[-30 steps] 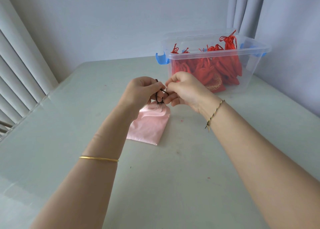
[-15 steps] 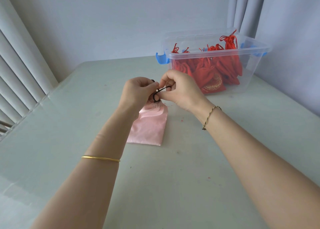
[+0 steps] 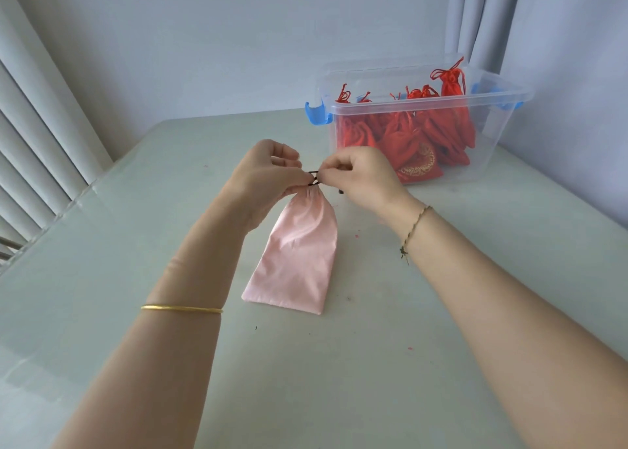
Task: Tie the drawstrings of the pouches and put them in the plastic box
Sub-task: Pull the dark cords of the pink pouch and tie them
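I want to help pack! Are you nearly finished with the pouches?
Done: red pouches with tied strings sit in the plastic box. In hand: left hand and right hand pinch the dark drawstring at the gathered neck of the pink pouch. Left: finish the knot, then box it.

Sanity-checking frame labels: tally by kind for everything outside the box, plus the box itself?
Pink pouch: 1, its black drawstring pinched by both hands
Plastic box: 1 (red pouches heaped inside, not countable)
Bracelets: 2, gold bangle and braided cord
Hands: 2, left hand and right hand
Total: 6
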### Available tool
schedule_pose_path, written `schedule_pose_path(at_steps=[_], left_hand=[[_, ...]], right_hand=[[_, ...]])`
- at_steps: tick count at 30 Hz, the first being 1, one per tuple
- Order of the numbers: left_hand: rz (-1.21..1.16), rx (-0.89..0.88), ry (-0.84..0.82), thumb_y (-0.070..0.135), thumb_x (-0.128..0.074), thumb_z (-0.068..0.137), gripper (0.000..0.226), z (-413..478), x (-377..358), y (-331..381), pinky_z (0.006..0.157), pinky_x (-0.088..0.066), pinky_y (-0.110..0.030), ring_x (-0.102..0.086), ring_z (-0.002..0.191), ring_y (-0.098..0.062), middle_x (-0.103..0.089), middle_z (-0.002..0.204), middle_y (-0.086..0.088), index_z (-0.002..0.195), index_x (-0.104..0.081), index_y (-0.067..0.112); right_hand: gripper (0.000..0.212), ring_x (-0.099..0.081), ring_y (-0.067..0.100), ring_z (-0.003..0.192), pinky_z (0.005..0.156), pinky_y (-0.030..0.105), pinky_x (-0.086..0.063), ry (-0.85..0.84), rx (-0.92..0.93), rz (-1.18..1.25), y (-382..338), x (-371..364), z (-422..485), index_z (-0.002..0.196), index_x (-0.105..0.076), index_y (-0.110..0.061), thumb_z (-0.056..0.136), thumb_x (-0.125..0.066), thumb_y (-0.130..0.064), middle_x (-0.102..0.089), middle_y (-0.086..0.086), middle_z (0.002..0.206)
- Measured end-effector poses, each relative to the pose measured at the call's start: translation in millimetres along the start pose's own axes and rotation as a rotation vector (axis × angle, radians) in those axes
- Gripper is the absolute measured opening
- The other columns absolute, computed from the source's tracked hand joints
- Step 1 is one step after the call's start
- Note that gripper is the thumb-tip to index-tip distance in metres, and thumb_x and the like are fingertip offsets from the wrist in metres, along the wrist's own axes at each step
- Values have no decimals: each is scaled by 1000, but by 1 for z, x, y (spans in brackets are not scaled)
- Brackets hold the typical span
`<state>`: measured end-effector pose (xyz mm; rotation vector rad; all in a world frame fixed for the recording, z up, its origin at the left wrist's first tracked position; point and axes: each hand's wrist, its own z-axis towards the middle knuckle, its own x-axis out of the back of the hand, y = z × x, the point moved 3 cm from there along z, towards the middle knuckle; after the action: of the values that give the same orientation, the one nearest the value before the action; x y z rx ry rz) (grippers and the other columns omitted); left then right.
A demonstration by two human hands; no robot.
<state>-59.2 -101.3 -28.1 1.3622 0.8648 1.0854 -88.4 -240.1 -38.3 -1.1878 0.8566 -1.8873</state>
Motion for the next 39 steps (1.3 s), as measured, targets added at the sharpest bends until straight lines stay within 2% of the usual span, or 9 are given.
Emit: schedule_pose_path(at_steps=[3, 6, 9, 13, 19, 23, 27, 30, 39], left_hand=[[176, -120, 81, -8, -62, 77, 29, -2, -1, 4, 83, -52, -30, -57, 80, -22, -52, 96, -8, 80, -48, 17], [355, -235, 110, -4, -57, 79, 23, -4, -7, 9, 56, -42, -8, -60, 69, -14, -61, 86, -4, 74, -52, 17], [445, -279, 131, 0, -58, 81, 17, -2, -10, 9, 52, -38, -5, -60, 64, -8, -66, 93, -9, 76, -63, 16], [540, -359, 148, 8, -65, 81, 7, -1, -13, 11, 58, -38, 0, -60, 72, -2, -57, 107, -5, 82, -69, 14], [638, -375, 165, 15, -68, 80, 3, -1, -10, 10, 59, -35, 2, -59, 77, -10, -56, 103, -4, 78, -66, 16], [682, -368, 133, 16, -64, 83, 9, 1, -11, 8, 52, -33, -9, -50, 66, -5, -55, 86, -2, 76, -59, 14], [553, -301, 110, 5, -50, 85, 13, 2, -8, 7, 69, -47, -38, -57, 76, -26, -55, 71, 2, 76, -52, 14], [524, -285, 117, 4, -48, 85, 20, 1, -6, 8, 74, -50, -41, -61, 82, -30, -56, 71, 1, 71, -46, 18], [480, -278, 97, 9, -57, 85, 15, 0, -7, 5, 71, -49, -34, -59, 75, -18, -67, 84, -8, 73, -52, 17]], right_hand=[[16, -33, 5, 40, 41, 17, -23, -52, -268, 435, 8, -3, 0, 68, -61, -9, 83, -60, -1, -43, -4, 49], [21, -28, 4, 33, 38, 16, -22, -77, -453, 706, 11, -6, -1, 65, -56, -8, 85, -58, -1, -40, -2, 45], [22, -28, 4, 32, 38, 15, -23, -76, -516, 798, 12, -6, -1, 64, -56, -9, 85, -58, -2, -40, -1, 46], [21, -30, 4, 33, 38, 14, -26, -64, -521, 825, 13, -3, 0, 66, -55, -9, 86, -58, -3, -41, 0, 50], [20, -31, 4, 34, 38, 15, -28, -126, -449, 783, 10, -4, 0, 69, -57, -7, 88, -56, -2, -43, -3, 45], [16, -32, 4, 38, 42, 15, -30, -138, -397, 685, 9, 1, 1, 73, -60, -6, 88, -56, -2, -45, -4, 46], [15, -32, 2, 39, 44, 14, -31, -122, -370, 582, 12, 11, 1, 72, -62, -6, 86, -59, -1, -41, 1, 58], [16, -32, 2, 38, 44, 14, -29, -142, -377, 567, 12, 12, 0, 73, -62, -6, 87, -58, -2, -39, 3, 61], [9, -35, 3, 39, 47, 18, -34, -73, -306, 417, 8, 11, 1, 77, -62, -7, 85, -62, -4, -42, 2, 59]])
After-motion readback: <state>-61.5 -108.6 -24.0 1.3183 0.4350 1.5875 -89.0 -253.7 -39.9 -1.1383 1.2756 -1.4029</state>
